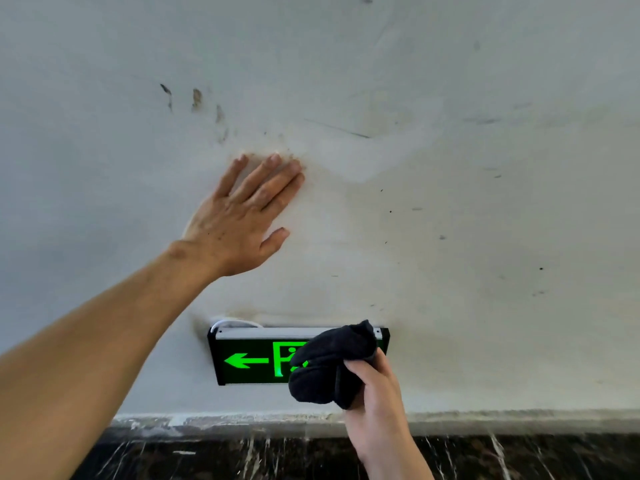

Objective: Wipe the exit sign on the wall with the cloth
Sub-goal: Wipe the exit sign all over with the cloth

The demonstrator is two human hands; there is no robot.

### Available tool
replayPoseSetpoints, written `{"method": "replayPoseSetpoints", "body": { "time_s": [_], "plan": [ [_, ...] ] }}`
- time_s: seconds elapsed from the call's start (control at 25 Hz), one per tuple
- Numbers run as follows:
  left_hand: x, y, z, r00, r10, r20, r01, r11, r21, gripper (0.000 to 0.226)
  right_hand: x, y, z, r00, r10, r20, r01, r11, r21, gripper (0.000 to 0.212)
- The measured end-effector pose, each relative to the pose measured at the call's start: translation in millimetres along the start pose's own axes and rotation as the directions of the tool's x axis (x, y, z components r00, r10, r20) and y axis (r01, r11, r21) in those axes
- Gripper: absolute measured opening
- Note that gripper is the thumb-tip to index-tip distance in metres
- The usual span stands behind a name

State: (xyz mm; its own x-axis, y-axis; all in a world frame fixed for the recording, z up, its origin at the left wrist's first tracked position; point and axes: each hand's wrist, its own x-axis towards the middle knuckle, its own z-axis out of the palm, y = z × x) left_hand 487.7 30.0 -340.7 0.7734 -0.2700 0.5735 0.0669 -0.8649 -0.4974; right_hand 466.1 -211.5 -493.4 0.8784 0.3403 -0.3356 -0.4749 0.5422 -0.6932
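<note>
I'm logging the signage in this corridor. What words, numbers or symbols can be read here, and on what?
Exit sign: no words or numbers readable; it shows a green arrow pointing left and part of a green doorway-and-figure symbol.
Its right part is hidden by the black cloth bunched in the right hand.
Wall: only smudges and scuffs, no text.

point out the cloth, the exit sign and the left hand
cloth [327,367], head view, on the middle of the dark bunched fabric
exit sign [246,360], head view, on the green arrow on its face
left hand [235,225], head view, on the back of the hand flat against the wall
</note>
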Motion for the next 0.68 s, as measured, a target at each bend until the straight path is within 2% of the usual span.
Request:
{"method": "replayPoseSetpoints", "body": {
  "time_s": [0.08,0.12,0.16,0.2,0.24,0.28,0.36,0.4,0.56,0.6,0.68],
  "plan": [
    [-8,16,-22,0.995,-0.018,0.096,0.026,0.996,-0.084,0.073,-16,-15,3,0.994,-0.076,0.076,0.080,0.995,-0.057,0.029],
    [-16,30,-32,0.992,-0.036,0.123,0.058,0.981,-0.185,0.072,-22,-22,4,0.989,-0.114,0.097,0.124,0.987,-0.103,0.027],
    [-28,46,-40,0.986,-0.074,0.151,0.121,0.935,-0.334,0.071,-28,-28,5,0.984,-0.143,0.111,0.158,0.977,-0.143,0.026],
    [-43,63,-47,0.968,-0.130,0.214,0.224,0.829,-0.512,0.067,-32,-33,6,0.979,-0.156,0.130,0.177,0.971,-0.162,0.026],
    [-59,81,-53,0.930,-0.179,0.321,0.356,0.651,-0.670,0.060,-35,-36,7,0.975,-0.154,0.162,0.181,0.969,-0.165,0.027],
    [-74,99,-58,0.879,-0.190,0.437,0.475,0.422,-0.772,0.050,-37,-39,7,0.970,-0.141,0.198,0.176,0.969,-0.172,0.028],
    [-96,130,-63,0.797,-0.149,0.586,0.590,-0.021,-0.807,0.036,-41,-42,10,0.962,-0.100,0.253,0.158,0.962,-0.221,0.029],
    [-104,142,-63,0.773,-0.150,0.616,0.592,-0.180,-0.786,0.032,-42,-42,11,0.960,-0.082,0.267,0.153,0.954,-0.258,0.028],
    [-124,160,-63,0.645,-0.168,0.745,0.510,-0.632,-0.583,0.030,-44,-41,17,0.957,-0.052,0.286,0.169,0.898,-0.405,0.027],
    [-129,160,-60,0.621,-0.148,0.770,0.470,-0.716,-0.516,0.033,-44,-41,21,0.952,-0.063,0.299,0.206,0.855,-0.476,0.028],
    [-136,159,-54,0.582,-0.118,0.805,0.402,-0.819,-0.410,0.038,-44,-46,29,0.942,-0.072,0.327,0.277,0.717,-0.640,0.029]
  ]
}}
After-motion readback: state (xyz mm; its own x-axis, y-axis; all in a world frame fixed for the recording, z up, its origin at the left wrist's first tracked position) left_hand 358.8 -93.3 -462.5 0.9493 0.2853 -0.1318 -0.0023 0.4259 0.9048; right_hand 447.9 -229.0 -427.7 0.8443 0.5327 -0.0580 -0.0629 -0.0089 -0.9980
